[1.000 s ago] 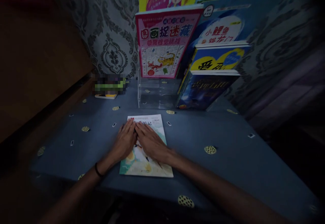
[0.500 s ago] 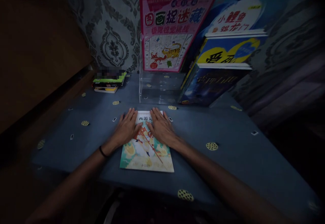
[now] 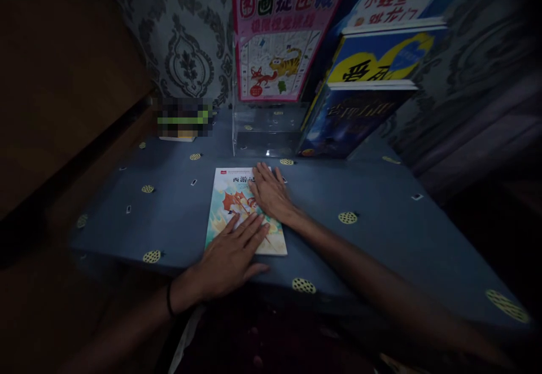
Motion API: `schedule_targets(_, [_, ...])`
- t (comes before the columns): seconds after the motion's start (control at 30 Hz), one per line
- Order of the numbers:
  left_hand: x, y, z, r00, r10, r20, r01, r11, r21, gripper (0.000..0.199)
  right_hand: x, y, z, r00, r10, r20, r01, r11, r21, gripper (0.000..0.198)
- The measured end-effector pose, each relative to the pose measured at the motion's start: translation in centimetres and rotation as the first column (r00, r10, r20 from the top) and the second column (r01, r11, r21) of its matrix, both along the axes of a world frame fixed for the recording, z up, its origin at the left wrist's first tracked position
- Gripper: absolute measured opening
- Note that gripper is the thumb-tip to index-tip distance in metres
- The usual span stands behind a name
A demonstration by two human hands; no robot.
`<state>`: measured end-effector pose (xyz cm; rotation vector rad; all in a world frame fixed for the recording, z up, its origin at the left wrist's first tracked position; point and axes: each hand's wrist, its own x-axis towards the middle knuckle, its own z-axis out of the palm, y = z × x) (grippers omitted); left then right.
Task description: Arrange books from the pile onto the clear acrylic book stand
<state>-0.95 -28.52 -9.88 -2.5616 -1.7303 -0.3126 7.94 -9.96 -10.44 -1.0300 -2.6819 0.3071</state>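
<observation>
The left hand (image 3: 231, 255) lies palm down with its fingers apart on the near part of a white-bordered book (image 3: 241, 201), its thumb reaching past the near edge; a dark band (image 3: 170, 299) circles that wrist. The right hand (image 3: 271, 192) lies flat too — fingers fanned — over the book's right edge, near the far corner. So the book sits beneath both hands on the blue table (image 3: 339, 185). Beyond the right hand stands a clear rack (image 3: 254, 147) with a pink book (image 3: 273, 60), a dark blue book (image 3: 353, 122) to its right. Well beyond the left hand — and leftward — is a small blurred stack (image 3: 182, 120).
</observation>
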Motion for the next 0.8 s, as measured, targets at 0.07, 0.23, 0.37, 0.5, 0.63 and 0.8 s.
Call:
schedule_targets(0.07, [-0.3,0.1,0.2,0.989,0.007,0.149,-0.004,1.0,-0.015,0.058,0.9,-1.4,-0.1,1.0,0.003,-0.009,-0.003,1.0,-0.014,0.057])
schedule_targets(0.23, [-1.3,0.0,1.2,0.725,0.104,0.681,-0.088,0.994,-0.058,0.028,4.5,-6.7,-1.8,0.988,0.136,-0.078,-0.137,0.991,-0.004,0.055])
schedule_targets(0.37, [-3.2,0.7,0.9,0.654,0.211,0.727,-0.237,0.969,-0.069,0.024,7.0,-8.8,-2.6,0.974,0.186,-0.128,-0.189,0.982,-0.012,0.057])
schedule_targets(0.5, [-5.9,2.2,-0.9,0.769,0.401,0.498,-0.42,0.904,-0.08,0.05,7.7,-7.4,-2.3,0.978,0.152,-0.14,-0.16,0.986,-0.043,0.06])
schedule_targets(0.63, [-7.1,3.6,-2.4,0.79,0.549,0.272,-0.539,0.834,-0.119,0.064,6.6,-5.0,-1.9,0.994,0.087,-0.072,-0.093,0.993,-0.08,0.066])
schedule_targets(0.8, [-6.7,5.0,-2.2,0.818,0.552,0.161,-0.545,0.834,-0.09,0.065,4.2,-2.7,-1.3,0.998,0.06,-0.003,-0.06,0.995,-0.077,0.06])
